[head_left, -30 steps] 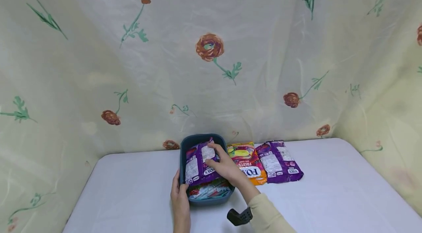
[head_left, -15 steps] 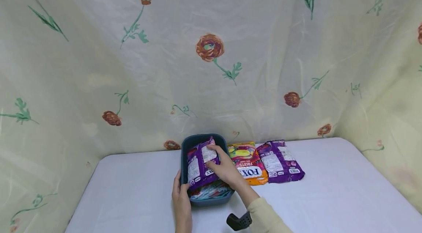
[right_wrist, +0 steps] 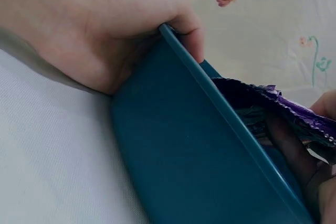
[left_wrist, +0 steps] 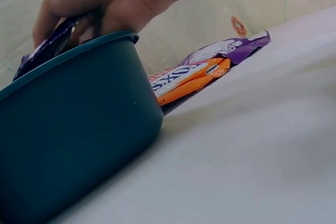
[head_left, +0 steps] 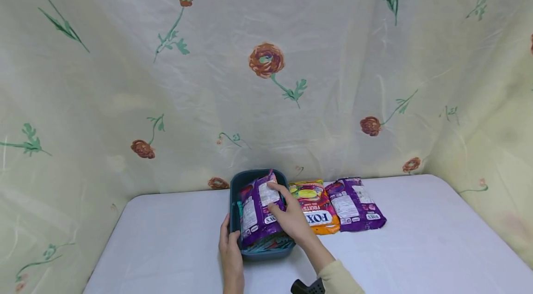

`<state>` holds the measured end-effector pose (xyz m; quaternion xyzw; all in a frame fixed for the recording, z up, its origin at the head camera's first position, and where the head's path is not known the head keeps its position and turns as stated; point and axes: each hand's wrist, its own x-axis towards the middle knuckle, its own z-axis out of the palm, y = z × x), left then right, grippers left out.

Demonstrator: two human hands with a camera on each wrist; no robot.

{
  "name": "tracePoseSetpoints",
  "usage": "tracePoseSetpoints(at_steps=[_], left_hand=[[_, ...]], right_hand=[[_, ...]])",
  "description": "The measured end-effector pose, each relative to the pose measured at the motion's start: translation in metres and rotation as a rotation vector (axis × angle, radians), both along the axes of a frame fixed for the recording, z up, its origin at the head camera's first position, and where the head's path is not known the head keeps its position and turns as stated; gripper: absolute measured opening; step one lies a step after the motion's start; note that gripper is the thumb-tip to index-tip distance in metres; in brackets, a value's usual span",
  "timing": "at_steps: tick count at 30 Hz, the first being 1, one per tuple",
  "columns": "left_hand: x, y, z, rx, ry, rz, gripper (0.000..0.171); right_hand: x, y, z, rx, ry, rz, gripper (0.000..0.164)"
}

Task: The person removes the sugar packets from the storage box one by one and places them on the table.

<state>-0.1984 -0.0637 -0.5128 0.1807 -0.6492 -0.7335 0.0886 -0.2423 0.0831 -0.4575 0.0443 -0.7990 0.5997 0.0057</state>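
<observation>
Head view: A dark teal, deep plastic container with rounded corners stands on the white cloth-covered tabletop, before a pale curtain printed with rust-red flowers. The left hand grips the container at its left wall: thumb over the rim, fingers along the outside. The right hand pinches a purple crinkled plastic packet with white label panels, thumb and fingers set apart on it. This packet sits tilted within the container's opening, above a layer of teal, glossy wrapped goods. Just right of the container lies an orange, red and yellow plastic packet lettered FOX'S; beside it lies a second purple plastic packet. A cream sleeve covers the right forearm, next to a black wrist fitting.

Left wrist view: The near wall of the container fills the lower left. The right hand reaches over the rim; part of the pinched packet projects above it. The orange packet lies near the container's corner.

Right wrist view: The left hand's thumb hooks over the rim, palm beside the outer wall. Fingers of the right hand show above and below the serrated edge of the pinched packet
</observation>
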Motion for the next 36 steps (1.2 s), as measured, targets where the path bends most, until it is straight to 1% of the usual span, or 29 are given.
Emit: tracePoseSetpoints(at_steps=[4,12,16,22,26,31,36], left_hand=[[0.0,0.0,0.001,0.001,-0.014,-0.005,0.056],[0.0,-0.002,0.004,0.003,0.018,-0.003,0.057],[0.0,-0.001,0.005,0.01,0.008,-0.004,0.057],[0.0,0.002,0.003,0.008,-0.03,-0.007,0.058],[0.0,0.002,0.003,0.0,-0.036,-0.008,0.057],[0.0,0.001,0.004,-0.005,-0.043,-0.009,0.057],[0.0,0.001,0.004,-0.01,-0.041,-0.008,0.057]], right_hand=[[0.003,0.005,0.0,-0.042,0.005,-0.024,0.049],[0.01,0.013,0.001,-0.143,-0.013,-0.053,0.046],[0.012,0.016,0.0,-0.189,-0.015,-0.049,0.047],[0.015,0.023,-0.004,-0.245,0.005,-0.046,0.047],[0.018,0.029,-0.006,-0.259,0.01,-0.053,0.047],[0.02,0.036,-0.011,-0.256,-0.02,-0.072,0.046],[0.022,0.041,-0.014,-0.278,-0.035,-0.069,0.045]])
